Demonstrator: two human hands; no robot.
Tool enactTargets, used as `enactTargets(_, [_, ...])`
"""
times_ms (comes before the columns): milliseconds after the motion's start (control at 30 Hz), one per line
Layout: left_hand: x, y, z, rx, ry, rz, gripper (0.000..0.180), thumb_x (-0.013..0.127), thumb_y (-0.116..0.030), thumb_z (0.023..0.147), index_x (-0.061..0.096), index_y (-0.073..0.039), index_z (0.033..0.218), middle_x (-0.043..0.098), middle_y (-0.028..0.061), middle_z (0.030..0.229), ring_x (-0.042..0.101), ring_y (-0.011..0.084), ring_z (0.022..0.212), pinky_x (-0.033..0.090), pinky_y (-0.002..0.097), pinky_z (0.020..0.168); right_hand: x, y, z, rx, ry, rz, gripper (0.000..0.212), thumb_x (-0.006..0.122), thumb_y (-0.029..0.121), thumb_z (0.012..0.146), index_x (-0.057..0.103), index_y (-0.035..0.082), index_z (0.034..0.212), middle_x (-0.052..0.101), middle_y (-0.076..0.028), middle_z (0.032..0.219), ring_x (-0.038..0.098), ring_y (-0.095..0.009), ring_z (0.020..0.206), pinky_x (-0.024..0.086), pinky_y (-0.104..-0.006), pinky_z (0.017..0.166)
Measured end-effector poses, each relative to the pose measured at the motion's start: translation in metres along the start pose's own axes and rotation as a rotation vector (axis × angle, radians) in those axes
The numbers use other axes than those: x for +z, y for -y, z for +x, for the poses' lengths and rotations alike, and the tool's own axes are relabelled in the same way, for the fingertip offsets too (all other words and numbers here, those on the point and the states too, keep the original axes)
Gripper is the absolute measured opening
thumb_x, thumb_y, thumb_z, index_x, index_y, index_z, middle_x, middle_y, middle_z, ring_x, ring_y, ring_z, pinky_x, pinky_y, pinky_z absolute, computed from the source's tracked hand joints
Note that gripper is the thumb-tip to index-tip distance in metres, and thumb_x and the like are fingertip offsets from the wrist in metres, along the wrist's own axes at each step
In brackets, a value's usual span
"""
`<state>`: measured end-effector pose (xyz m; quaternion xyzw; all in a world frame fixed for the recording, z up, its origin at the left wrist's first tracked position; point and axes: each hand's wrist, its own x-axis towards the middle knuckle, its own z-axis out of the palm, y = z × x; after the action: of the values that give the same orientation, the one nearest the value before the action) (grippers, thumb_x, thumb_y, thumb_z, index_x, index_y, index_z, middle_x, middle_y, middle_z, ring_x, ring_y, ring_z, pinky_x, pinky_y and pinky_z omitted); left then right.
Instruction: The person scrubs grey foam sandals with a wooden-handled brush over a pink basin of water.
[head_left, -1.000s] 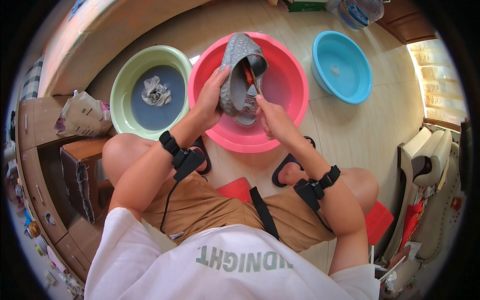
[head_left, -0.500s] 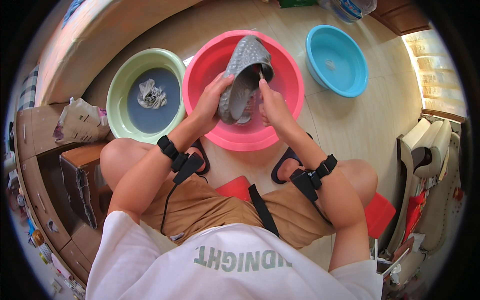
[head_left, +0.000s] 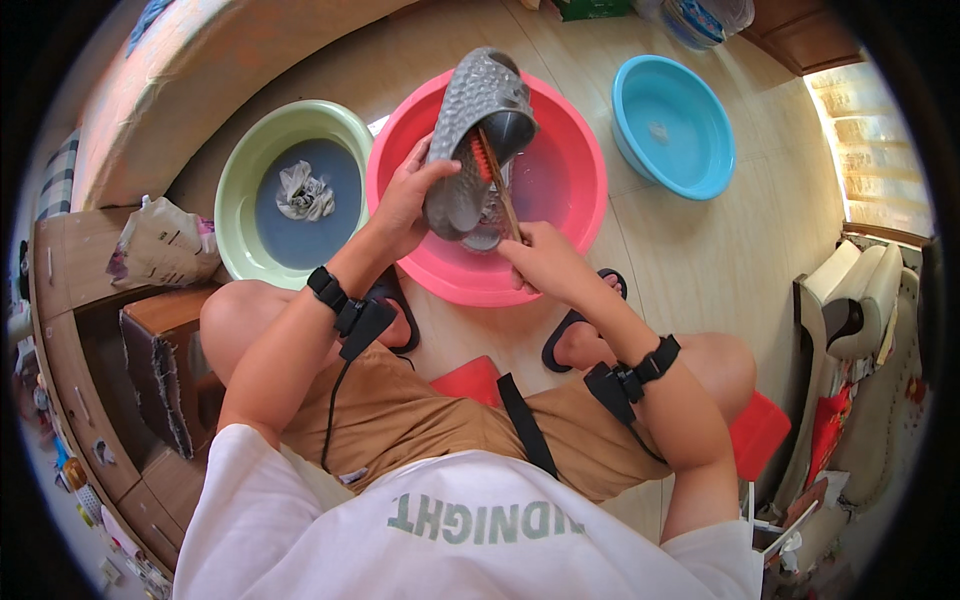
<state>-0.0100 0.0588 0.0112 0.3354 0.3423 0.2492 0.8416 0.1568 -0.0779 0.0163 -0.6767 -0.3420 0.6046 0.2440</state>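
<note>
Above the pink basin (head_left: 560, 150), the left hand (head_left: 405, 205) grips a grey clog shoe (head_left: 470, 140) with fingers closed around its side. The right hand (head_left: 540, 262) holds closed a red-bristled brush (head_left: 492, 175) inside the shoe.

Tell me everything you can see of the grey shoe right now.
The grey shoe looks like a moulded rubber or foam clog with a bumpy, textured surface. It is held tilted above the pink basin, opening toward the person. The left hand grips its side; the right hand pushes a red-bristled brush inside it.
</note>
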Motion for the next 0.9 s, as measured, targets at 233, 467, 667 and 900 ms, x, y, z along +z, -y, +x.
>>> enactTargets(233, [-0.022,0.008,0.002,0.078,-0.099,0.387,0.063,0.056,0.004,0.079,0.047,-0.005,0.140,0.060,0.0059,0.115,0.059,0.0145,0.099,0.049,0.0279,0.083,-0.013,-0.008,-0.012,-0.410,-0.401,-0.299,0.038,0.068,0.034,0.089,0.058,-0.002,0.088,0.063,-0.027,0.075,0.064,-0.046,0.074,0.049,-0.0487,0.065])
enactTargets(467, [-0.024,0.016,0.011,0.091,-0.226,0.384,0.045,0.062,-0.007,0.090,0.051,-0.005,0.134,0.063,0.0066,0.115,0.061,0.0156,0.104,0.049,0.0306,0.090,-0.037,0.015,-0.025,-0.275,-0.419,-0.483,0.052,0.062,0.053,0.093,0.060,0.001,0.087,0.063,-0.021,0.073,0.064,-0.040,0.071,0.047,-0.0469,0.063])
enactTargets(667, [-0.031,0.012,0.013,0.035,-0.189,0.471,0.040,0.062,-0.023,0.100,0.051,-0.005,0.134,0.064,0.0080,0.119,0.061,0.0159,0.107,0.049,0.0320,0.092,-0.104,0.022,-0.053,-0.275,-0.521,-0.674,0.053,0.067,0.055,0.089,0.068,0.002,0.086,0.059,-0.018,0.066,0.059,-0.033,0.062,0.045,-0.0422,0.059])
enactTargets(900, [-0.025,0.005,0.007,-0.116,-0.076,0.464,0.037,0.060,-0.022,0.101,0.055,-0.005,0.133,0.066,0.0068,0.112,0.065,0.0142,0.096,0.053,0.0307,0.084,-0.134,0.024,-0.060,-0.310,-0.855,-0.673,0.053,0.070,0.057,0.086,0.071,0.004,0.093,0.064,-0.016,0.068,0.062,-0.032,0.063,0.046,-0.0403,0.057])
